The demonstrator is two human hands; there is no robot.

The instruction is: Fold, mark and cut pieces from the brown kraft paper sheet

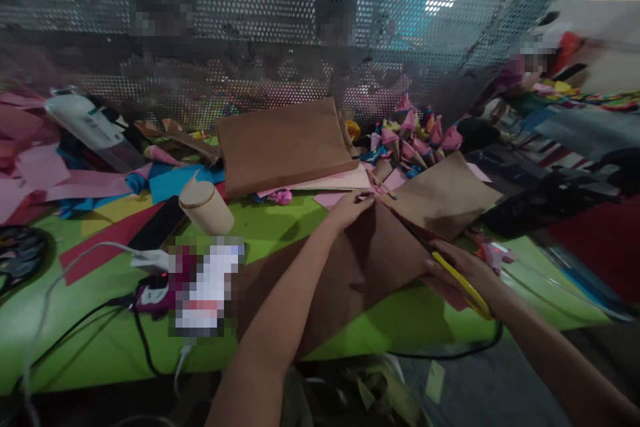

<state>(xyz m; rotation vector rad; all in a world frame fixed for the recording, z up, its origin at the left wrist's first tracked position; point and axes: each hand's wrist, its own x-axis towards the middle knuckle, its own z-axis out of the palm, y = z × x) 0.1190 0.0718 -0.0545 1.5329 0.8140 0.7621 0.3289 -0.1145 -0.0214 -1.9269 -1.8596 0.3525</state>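
A large sheet of brown paper lies across the green table and hangs a little toward me. My left hand pinches its far edge, fingers closed. Yellow-handled scissors are in my right hand, at the sheet's right edge. The blades are mostly hidden by the paper and the dim light. Just beyond the scissors lies another brown paper piece, its near edge close to the sheet. A pink-and-white glue gun rests by my right wrist.
Behind the sheet stands folded brown paper, beside a heap of paper cones. Left are a paper roll, a power strip with cords, a blurred phone and coloured paper. A perforated metal screen closes the back.
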